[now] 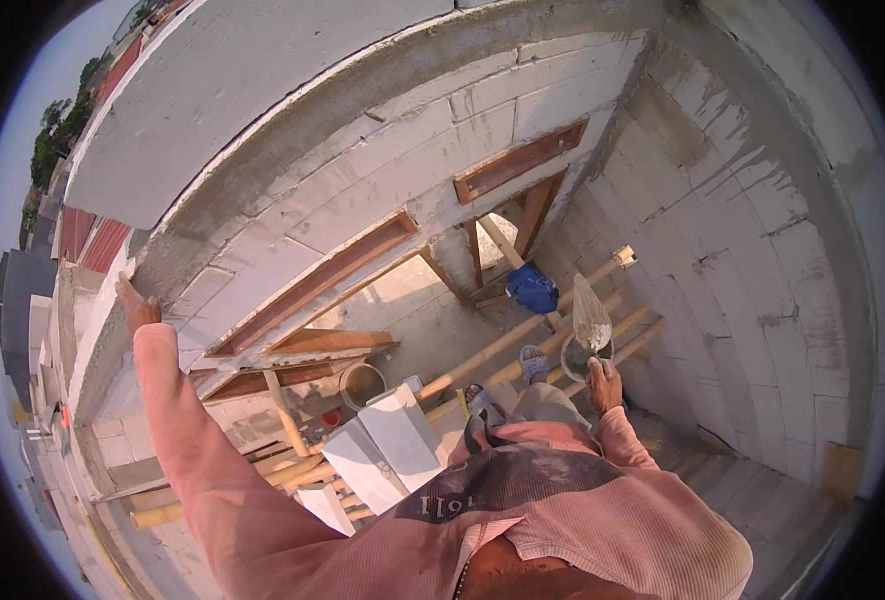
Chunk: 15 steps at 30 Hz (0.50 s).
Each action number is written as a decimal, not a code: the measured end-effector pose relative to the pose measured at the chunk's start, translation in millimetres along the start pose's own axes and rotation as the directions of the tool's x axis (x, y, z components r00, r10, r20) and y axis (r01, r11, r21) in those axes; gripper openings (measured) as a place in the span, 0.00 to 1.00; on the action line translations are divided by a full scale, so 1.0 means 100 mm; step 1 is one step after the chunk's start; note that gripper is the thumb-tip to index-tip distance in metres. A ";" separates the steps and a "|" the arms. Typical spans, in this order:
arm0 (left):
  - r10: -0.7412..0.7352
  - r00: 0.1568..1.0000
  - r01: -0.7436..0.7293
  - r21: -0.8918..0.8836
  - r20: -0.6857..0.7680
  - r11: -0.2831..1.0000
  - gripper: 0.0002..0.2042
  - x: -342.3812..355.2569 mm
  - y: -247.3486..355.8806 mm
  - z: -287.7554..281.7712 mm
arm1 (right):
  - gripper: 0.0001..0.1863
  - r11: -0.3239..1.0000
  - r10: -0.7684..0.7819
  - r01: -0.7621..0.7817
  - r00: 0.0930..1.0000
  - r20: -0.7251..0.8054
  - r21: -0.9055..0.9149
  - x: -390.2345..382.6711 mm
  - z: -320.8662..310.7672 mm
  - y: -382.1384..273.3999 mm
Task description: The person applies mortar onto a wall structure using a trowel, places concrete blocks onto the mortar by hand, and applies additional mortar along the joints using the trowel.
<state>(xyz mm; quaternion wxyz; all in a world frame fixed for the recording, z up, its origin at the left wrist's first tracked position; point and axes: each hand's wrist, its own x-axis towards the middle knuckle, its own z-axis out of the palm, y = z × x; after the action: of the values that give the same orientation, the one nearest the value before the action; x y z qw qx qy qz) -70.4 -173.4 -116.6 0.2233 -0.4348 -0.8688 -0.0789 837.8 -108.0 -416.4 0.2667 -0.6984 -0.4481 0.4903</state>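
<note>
- Grey trowel (pixel 590 318): gripped in the right hand (pixel 605 387), fingers closed around the handle; blade points away from the person.
- Left hand (pixel 140 306): fingers open, at the upper edge of the block wall (pixel 198 292).
- Dark bucket (pixel 571 362): beyond the trowel, partly hidden; contents unclear.
- Round bucket (pixel 343 386): near the white blocks (pixel 364 466); greyish interior, fill unclear.
- Red container (pixel 331 417): beside the round bucket; contents too small to tell.

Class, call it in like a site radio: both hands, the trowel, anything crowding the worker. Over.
Left hand open, at the wall. Right hand gripping trowel, blade forward. Close below: bamboo poles, pale blocks to the left.
</note>
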 end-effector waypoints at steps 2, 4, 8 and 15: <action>0.050 0.999 -0.049 -0.048 0.010 0.998 0.47 0.01 0.06 0.10 | 0.23 0.998 0.004 -0.006 0.999 -0.034 -0.065 -0.13 0.02 0.22; 0.022 0.999 -0.024 0.061 0.028 0.998 0.45 0.02 -0.08 0.18 | 0.24 0.976 -0.005 -0.007 0.999 -0.053 -0.216 -0.20 0.00 0.27; 0.064 0.997 -0.071 0.170 0.048 0.983 0.42 0.34 -0.65 -0.09 | 0.28 0.985 0.047 -0.056 0.997 -0.063 -0.161 -0.16 -0.24 0.46; -0.501 0.848 0.512 -0.504 0.171 0.696 0.30 -1.73 1.28 1.20 | 0.23 0.836 0.252 -0.310 0.950 -0.184 -0.452 0.05 -1.09 1.53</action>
<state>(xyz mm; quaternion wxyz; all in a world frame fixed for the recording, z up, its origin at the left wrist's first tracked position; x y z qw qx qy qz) 82.8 -180.7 -309.1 0.0549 -0.2238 -0.9000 -0.3699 994.9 -166.0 -502.0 0.0379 -0.8279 -0.4308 0.3572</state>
